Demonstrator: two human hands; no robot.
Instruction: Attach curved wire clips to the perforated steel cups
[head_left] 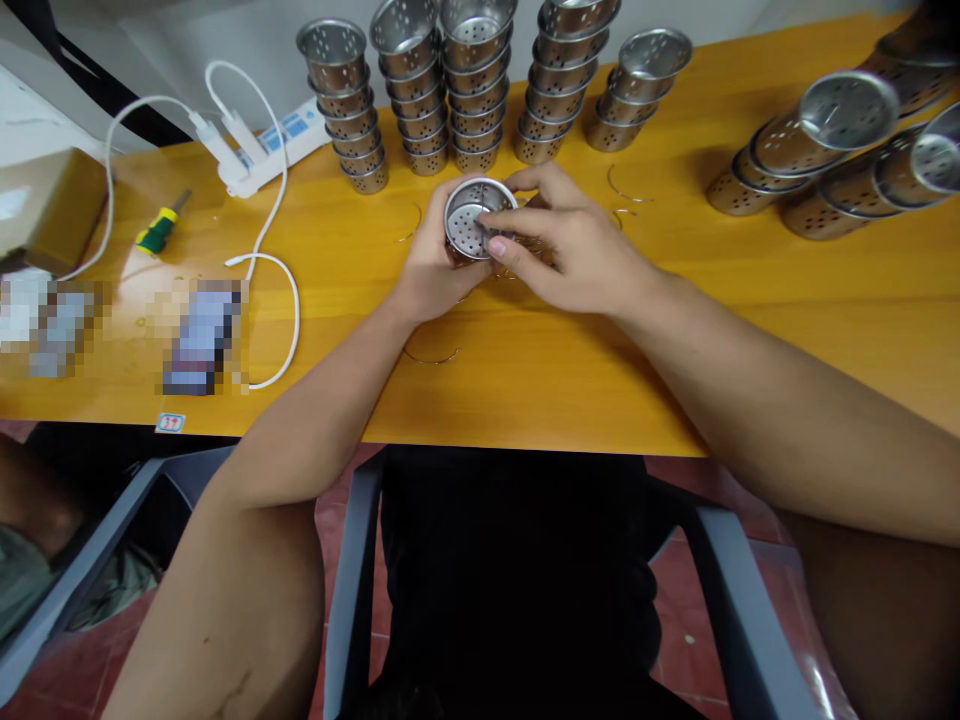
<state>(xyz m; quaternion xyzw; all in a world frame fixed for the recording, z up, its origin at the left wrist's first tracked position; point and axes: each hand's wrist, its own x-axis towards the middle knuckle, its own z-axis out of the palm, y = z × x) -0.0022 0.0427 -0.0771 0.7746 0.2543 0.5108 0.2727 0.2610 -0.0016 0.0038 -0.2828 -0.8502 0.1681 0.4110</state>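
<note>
A perforated metal cup (463, 236) is held over the middle of the wooden table (570, 390), its open mouth turned up toward the head. It is grasped around its wall by the left hand (435, 255). The thumb and fingers of the right hand (581, 240) are brought together at the cup's right rim; whether something small is pinched there cannot be told.

Beneath the right hand, thin wires are partly hidden; one curved wire (431, 360) is seen on the near side, another (622, 188) to the far right. The far side is closed off by a row of five cup stacks (476, 95), and more tilted stacks (784, 150) are set at the right.

On the left, a white power strip (301, 140) is placed beside the row, with a plugged-in white cable (295, 310) looped between a pixelated phone (201, 335) and the left forearm. Farther left, a screwdriver (160, 230) and a cardboard box (67, 205) are seen. A numbered label (171, 423) is stuck at the near edge.
</note>
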